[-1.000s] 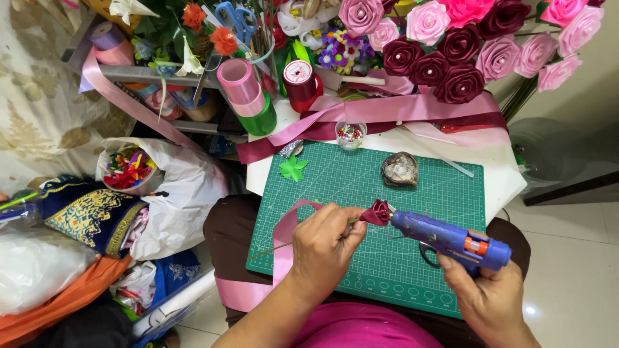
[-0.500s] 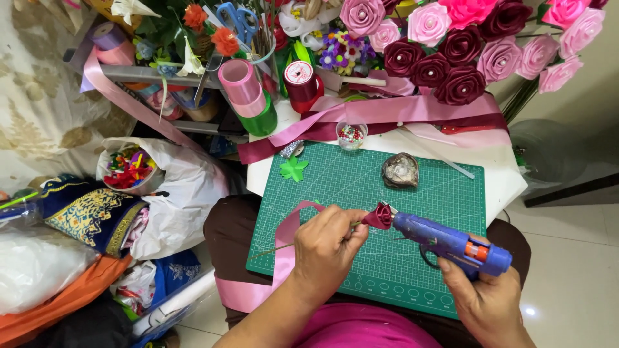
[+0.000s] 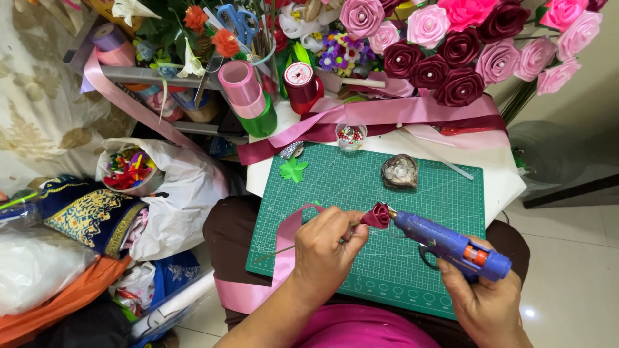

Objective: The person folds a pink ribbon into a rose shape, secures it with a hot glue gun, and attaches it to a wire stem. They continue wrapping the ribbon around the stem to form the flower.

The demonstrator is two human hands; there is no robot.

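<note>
cutting mat (image 3: 412,187): green with a pale printed grid
glue gun (image 3: 451,246): blue-violet body, orange switch
ribbon rosebud (image 3: 376,216): dark maroon
ribbon strip (image 3: 287,248): soft pink
paper leaf (image 3: 293,170): bright green
ribbon spools (image 3: 246,96): pink stacked on green
thread spool (image 3: 301,84): dark red with a pale top
ribbon roses (image 3: 445,55): maroon, pale pink and hot pink, pearl centres
scissors (image 3: 237,19): blue handles
folded cloth (image 3: 90,212): navy with gold patterning
bead cup (image 3: 351,135): clear, multicoloured beads
plastic bag (image 3: 184,193): white
</note>
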